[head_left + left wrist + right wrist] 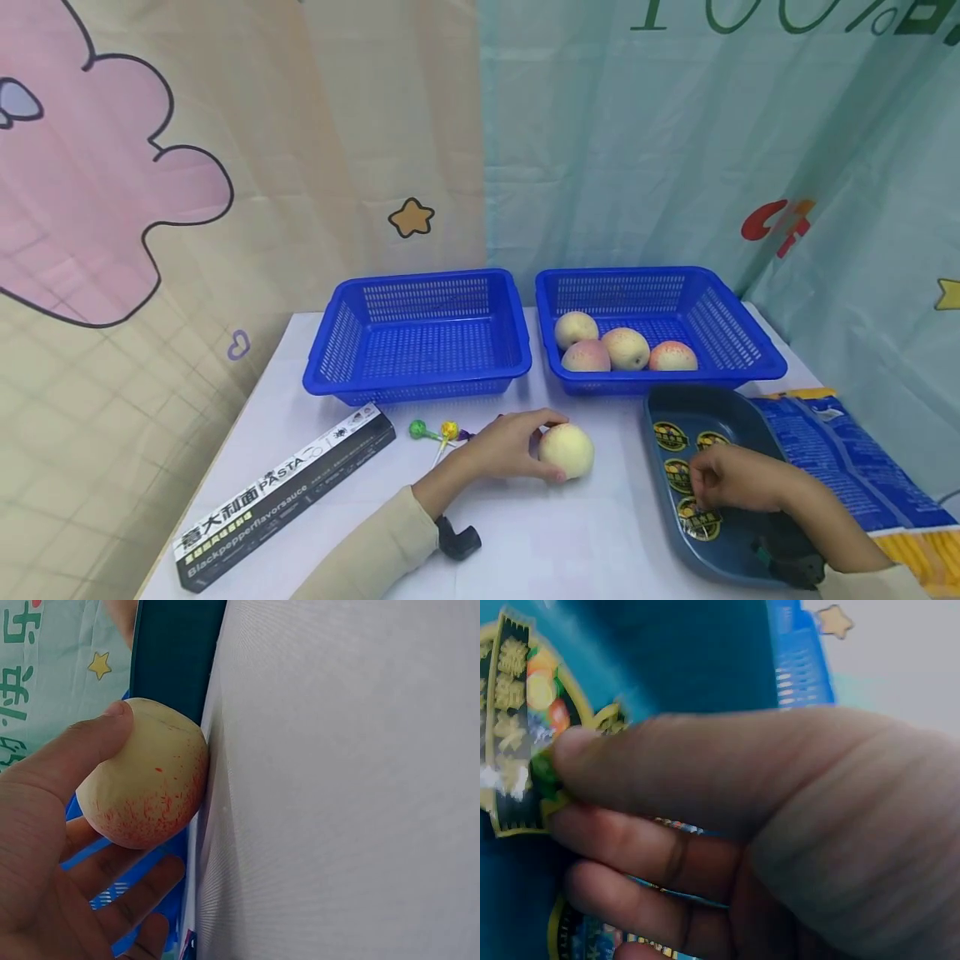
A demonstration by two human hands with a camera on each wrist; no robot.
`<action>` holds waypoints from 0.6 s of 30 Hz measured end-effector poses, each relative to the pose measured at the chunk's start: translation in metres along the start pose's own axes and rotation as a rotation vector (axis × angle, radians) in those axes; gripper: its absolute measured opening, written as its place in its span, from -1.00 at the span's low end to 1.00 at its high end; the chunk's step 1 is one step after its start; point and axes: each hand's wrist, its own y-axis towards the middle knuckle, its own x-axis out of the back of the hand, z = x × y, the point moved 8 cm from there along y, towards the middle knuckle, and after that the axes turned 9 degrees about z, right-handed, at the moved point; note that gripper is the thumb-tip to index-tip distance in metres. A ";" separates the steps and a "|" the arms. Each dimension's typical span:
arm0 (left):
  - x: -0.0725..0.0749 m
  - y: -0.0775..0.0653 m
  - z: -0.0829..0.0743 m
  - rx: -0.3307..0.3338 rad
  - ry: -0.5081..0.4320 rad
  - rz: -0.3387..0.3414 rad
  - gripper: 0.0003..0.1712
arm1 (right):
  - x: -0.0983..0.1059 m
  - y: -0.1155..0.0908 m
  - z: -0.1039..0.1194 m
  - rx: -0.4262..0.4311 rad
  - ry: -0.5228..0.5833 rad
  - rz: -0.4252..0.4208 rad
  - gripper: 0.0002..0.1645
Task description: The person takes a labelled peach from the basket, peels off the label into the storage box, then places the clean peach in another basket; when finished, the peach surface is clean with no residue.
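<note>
My left hand (510, 446) grips a pale yellow peach (566, 451) with red flecks, low over the white table. In the left wrist view, the thumb presses the top of the peach (146, 776) while the fingers spread behind and below it. Over the dark teal tray (738, 408), my right hand (746, 477) pinches a round black-and-gold label (699, 518) between thumb and index finger. That label (510, 727) shows shiny and close up in the right wrist view. Several similar labels (671, 436) lie in the tray.
Behind stand two blue baskets; the right one (735, 333) holds several peaches (626, 349), and the left one (427, 342) shows its bare mesh bottom. A pasta box (288, 496) lies at left, lollipops (449, 430) beside my left hand. A blue-yellow packet (840, 458) borders the tray.
</note>
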 end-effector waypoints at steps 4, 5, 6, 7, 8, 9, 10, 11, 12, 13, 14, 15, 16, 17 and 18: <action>0.000 0.000 -0.002 0.007 0.013 0.008 -0.12 | -0.001 0.001 -0.008 -0.083 -0.052 -0.020 -0.76; 0.000 0.001 -0.002 0.010 0.015 0.008 -0.12 | -0.001 0.001 -0.009 -0.103 -0.061 -0.025 -0.76; 0.001 0.001 -0.003 0.010 0.018 0.008 -0.12 | 0.000 0.002 -0.010 -0.113 -0.066 -0.030 -0.75; 0.002 0.001 -0.003 0.010 0.019 0.007 -0.12 | 0.001 0.002 -0.011 -0.120 -0.072 -0.034 -0.75; 0.002 0.001 -0.003 0.011 0.021 0.007 -0.12 | 0.001 0.002 -0.011 -0.125 -0.077 -0.037 -0.75; 0.003 0.001 -0.004 0.010 0.021 0.007 -0.12 | 0.001 0.003 -0.010 -0.123 -0.088 -0.042 -0.75; 0.003 0.001 -0.004 0.008 0.022 0.007 -0.12 | 0.001 0.004 -0.010 -0.126 -0.098 -0.046 -0.74; 0.003 0.001 -0.004 0.007 0.022 0.009 -0.12 | 0.001 0.004 -0.010 -0.137 -0.106 -0.052 -0.73; 0.003 0.001 -0.004 0.005 0.022 0.010 -0.12 | 0.002 0.004 -0.011 -0.161 -0.119 -0.064 -0.72; 0.003 0.002 -0.005 0.004 0.022 0.012 -0.13 | 0.002 0.004 -0.012 -0.195 -0.139 -0.077 -0.69; 0.003 0.002 -0.005 0.003 0.022 0.013 -0.13 | 0.003 0.004 -0.013 -0.231 -0.159 -0.091 -0.67; 0.002 0.002 -0.005 0.000 0.019 0.014 -0.13 | 0.004 0.003 -0.013 -0.265 -0.175 -0.104 -0.65; 0.002 0.003 -0.005 -0.003 0.011 0.015 -0.14 | 0.005 0.002 -0.014 -0.292 -0.182 -0.114 -0.63; 0.002 0.003 -0.005 -0.007 0.004 0.017 -0.14 | 0.007 0.000 -0.014 -0.301 -0.185 -0.124 -0.62; 0.001 0.004 -0.006 -0.013 -0.005 0.018 -0.14 | 0.009 -0.003 -0.012 -0.288 -0.176 -0.130 -0.62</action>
